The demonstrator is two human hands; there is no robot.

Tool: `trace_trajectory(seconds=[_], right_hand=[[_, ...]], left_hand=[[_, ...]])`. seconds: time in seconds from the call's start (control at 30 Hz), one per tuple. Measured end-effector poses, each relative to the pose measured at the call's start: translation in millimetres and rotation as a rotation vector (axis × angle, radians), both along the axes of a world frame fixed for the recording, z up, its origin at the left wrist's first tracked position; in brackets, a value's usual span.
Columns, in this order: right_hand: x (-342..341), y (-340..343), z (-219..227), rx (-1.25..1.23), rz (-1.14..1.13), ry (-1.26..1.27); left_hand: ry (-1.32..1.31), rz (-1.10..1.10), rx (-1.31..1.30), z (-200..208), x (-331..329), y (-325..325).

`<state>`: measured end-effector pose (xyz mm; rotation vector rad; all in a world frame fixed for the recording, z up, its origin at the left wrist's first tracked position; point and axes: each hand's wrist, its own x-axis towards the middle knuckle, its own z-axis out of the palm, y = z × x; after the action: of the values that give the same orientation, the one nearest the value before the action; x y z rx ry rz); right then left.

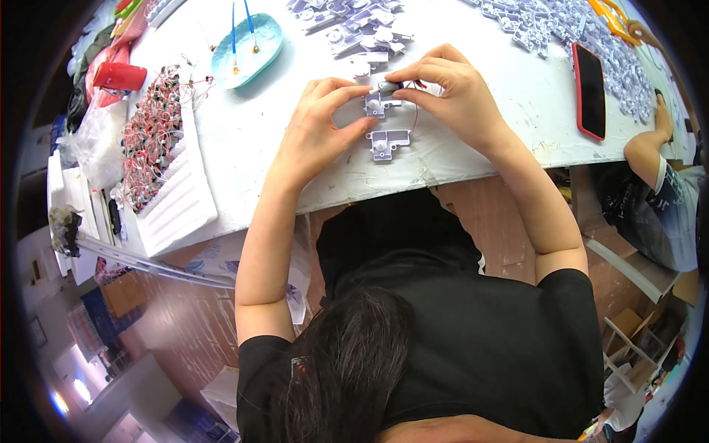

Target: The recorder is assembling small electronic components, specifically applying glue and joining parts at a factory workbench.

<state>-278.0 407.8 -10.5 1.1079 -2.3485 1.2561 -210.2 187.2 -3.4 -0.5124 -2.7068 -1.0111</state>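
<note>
My right hand [458, 92] pinches a small motor [387, 87], grey with a dark end, between thumb and forefinger. Thin red wires [418, 87] trail from it beside my fingers. Just under the motor sits a pale lilac plastic housing [375, 108]. My left hand [317, 122] is curled round that housing's left side, forefinger at the top near the motor and thumb at the lower edge. Nearer the table edge lies another plastic housing [388, 145], and one more housing [363, 66] lies beyond my hands. Whether the motor touches the housing is hard to tell.
At the left, a white tray [181, 199] holds a heap of wired small parts. A teal dish [258, 63] with two blue-handled tools stands farther back. Plastic housings [362, 18] pile up behind and at far right. A red-cased phone [588, 92] lies right, near another person's arm [650, 151].
</note>
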Motion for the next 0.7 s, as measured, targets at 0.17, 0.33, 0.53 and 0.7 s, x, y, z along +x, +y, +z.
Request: trace_trajectory(seconds=[0.17, 0.33, 0.53, 0.7], right_hand=[[0.3, -6.7, -10.9, 0.021, 0.004, 0.053], [-0.8, -10.0, -12.3, 0.025, 0.02, 0.008], [1.2, -4.9, -13.7, 0.06, -0.004, 0.085], [-0.4, -4.6, -12.6, 0.087, 0.002, 0.126]], left_hand=[[-0.051, 0.02, 0.059, -2.6, 0.2, -3.2], [-0.094, 0.035, 0.125, -3.0, -0.8, -3.6], [-0.087, 0.02, 0.153, -4.5, -0.8, -4.3], [-0.083, 0.035, 0.137, -4.1, 0.3, -4.8]])
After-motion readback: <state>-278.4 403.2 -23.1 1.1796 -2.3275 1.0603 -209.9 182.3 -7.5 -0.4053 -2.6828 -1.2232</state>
